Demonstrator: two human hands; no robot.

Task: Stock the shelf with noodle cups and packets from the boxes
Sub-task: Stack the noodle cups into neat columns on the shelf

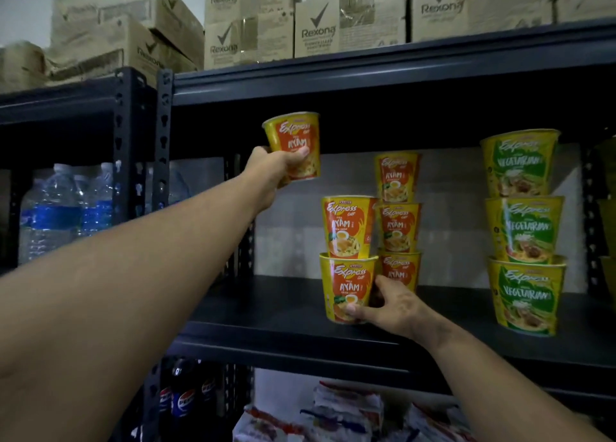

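— Where are your hands right now?

— My left hand (273, 166) grips an orange Ayam cup (293, 145) from below and behind, thumb curled across its front, holding it up in the air above and to the left of the front Ayam stack (348, 258). That stack is my landmark: two orange cups, one on the other, at the front edge of the dark shelf (266, 311).

— And the right one?

— My right hand (390, 305) is at the bottom cup (346, 288) of that stack. The thumb lies across the lower front of it and the fingers curl round its right side, so it holds the cup where it stands.

— What else is near the stack?

— Just behind it and to its right is a taller Ayam stack (398, 221), three cups high, close against the back wall. Well to the right of my landmark stands a Vegetarian stack (525, 231) of three green-labelled cups, slightly leaning.

— Anything above or below?

— Above the stack, on the top shelf, sit Rexona cartons (350, 21). Below it, on the next level down, lie noodle packets (346, 411), with Pepsi bottles (183, 401) to their left. Far left of the stack, in the neighbouring rack, are water bottles (66, 208).
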